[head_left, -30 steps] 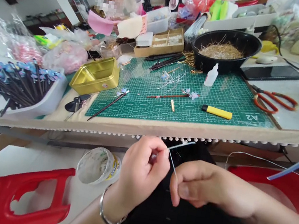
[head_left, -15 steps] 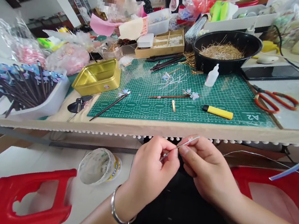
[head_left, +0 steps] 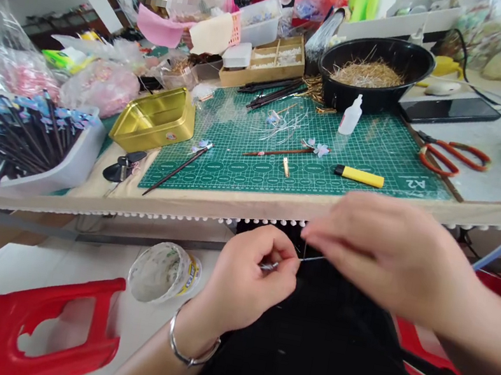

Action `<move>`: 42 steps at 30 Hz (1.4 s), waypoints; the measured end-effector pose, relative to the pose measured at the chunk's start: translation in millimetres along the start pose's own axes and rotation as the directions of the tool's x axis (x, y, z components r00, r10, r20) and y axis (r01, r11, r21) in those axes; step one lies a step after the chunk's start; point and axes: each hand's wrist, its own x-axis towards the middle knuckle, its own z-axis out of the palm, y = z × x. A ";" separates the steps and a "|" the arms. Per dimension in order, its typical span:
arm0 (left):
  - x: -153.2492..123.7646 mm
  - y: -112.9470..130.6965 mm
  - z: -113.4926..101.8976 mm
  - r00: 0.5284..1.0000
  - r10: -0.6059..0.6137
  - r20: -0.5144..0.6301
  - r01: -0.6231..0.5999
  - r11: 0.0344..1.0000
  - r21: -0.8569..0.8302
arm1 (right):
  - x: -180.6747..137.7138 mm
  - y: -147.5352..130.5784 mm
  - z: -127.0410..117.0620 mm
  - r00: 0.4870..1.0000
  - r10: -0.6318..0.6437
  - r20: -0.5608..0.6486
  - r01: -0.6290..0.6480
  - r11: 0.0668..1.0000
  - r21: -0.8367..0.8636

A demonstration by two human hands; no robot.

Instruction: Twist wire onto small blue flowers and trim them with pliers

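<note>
In the lower middle of the head view, my left hand (head_left: pixel 249 281) is closed in a pinch on a thin silvery wire (head_left: pixel 313 259) that sticks out to the right. Something small and pale shows inside its curled fingers, too hidden to name. My right hand (head_left: pixel 379 252), slightly blurred, is held higher with its fingers pressed together. A fine strand runs from its fingertips down to the wire by my left thumb. On the cutting mat (head_left: pixel 228 177) beyond lie a brown hair stick with pale blue flowers (head_left: pixel 280 153), a dark stick (head_left: pixel 178 170) and a small gold clip (head_left: pixel 286 167).
A yellow lighter (head_left: pixel 360 176), glue bottle (head_left: pixel 351 116) and orange-handled pliers (head_left: pixel 454 160) lie to the right. Behind stands a black basin (head_left: pixel 324 87). At left are a gold tin (head_left: pixel 152 125) and a white bin (head_left: pixel 86 152) of flowered sticks. Below are a bucket (head_left: pixel 151 280) and red stool (head_left: pixel 106 317).
My right hand has moved away from the left fingertips, up and to the right, and turned over. My left hand keeps its pinch. The view has shifted slightly.
</note>
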 end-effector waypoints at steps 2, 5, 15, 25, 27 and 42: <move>-2.1 4.1 -0.8 0.998 0.053 0.016 -0.053 0.998 -0.016 | 6.2 10.7 5.4 0.972 0.197 0.128 -0.219 0.955 0.198; -3.8 6.4 -4.0 0.997 0.076 -0.009 -0.076 0.997 0.012 | -7.8 7.1 24.3 0.948 0.133 0.290 -0.219 0.932 0.288; -2.8 13.1 3.9 0.996 0.072 0.054 -0.074 0.997 0.031 | -3.9 19.7 14.1 0.988 0.139 0.070 -0.153 0.950 0.272; 0.7 8.7 11.7 0.951 0.272 0.148 -0.304 0.910 0.283 | -8.4 2.3 -12.9 0.951 0.206 0.232 -0.265 0.928 0.262; 0.8 10.1 10.9 0.928 0.357 0.105 -0.372 0.892 0.257 | -3.2 12.8 -11.2 0.894 0.232 0.384 -0.373 0.860 0.349; 18.5 4.2 20.8 0.979 -0.169 -0.114 0.166 0.985 -0.041 | -21.6 12.2 42.6 0.780 0.625 0.006 -0.327 0.399 0.856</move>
